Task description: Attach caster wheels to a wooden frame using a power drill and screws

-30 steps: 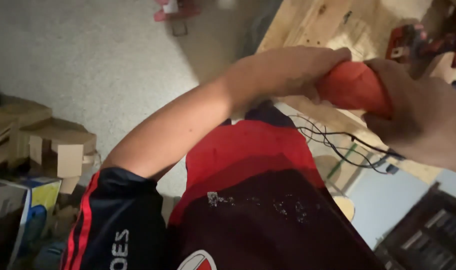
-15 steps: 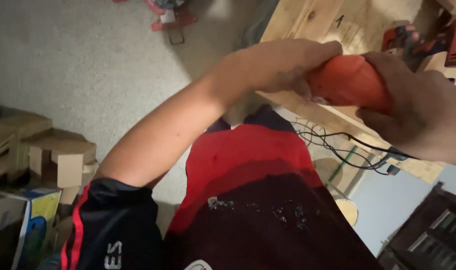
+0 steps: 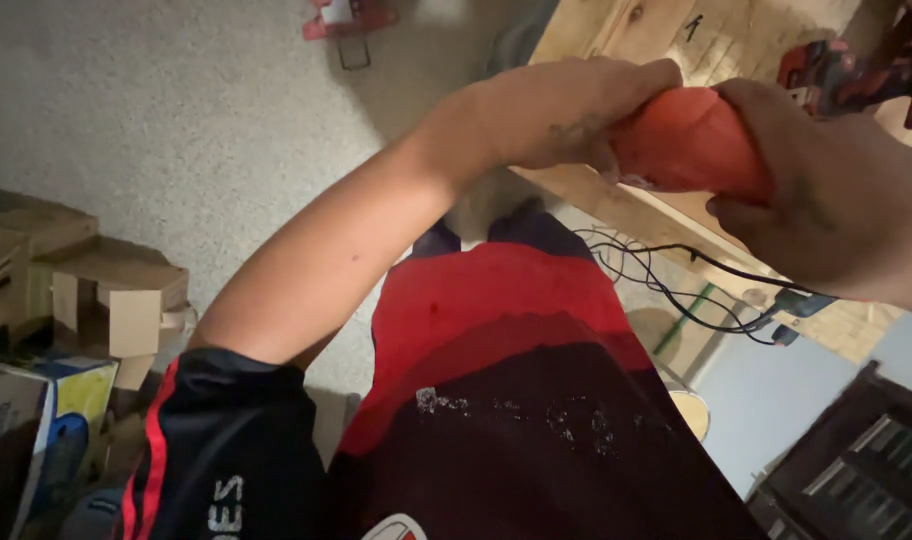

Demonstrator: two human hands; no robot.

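Both hands — left hand [image 3: 576,110], right hand [image 3: 836,200] — clamped around a smooth, rounded orange grip [image 3: 691,140].

I see a smooth, rounded orange-red tool body [image 3: 688,140] held level above the edge of the wooden tabletop [image 3: 616,205], its two ends covered by my hands so only the bulging middle part shows.

Red-and-black shirt [image 3: 516,400] — black sleeve [image 3: 216,450], red stripes.
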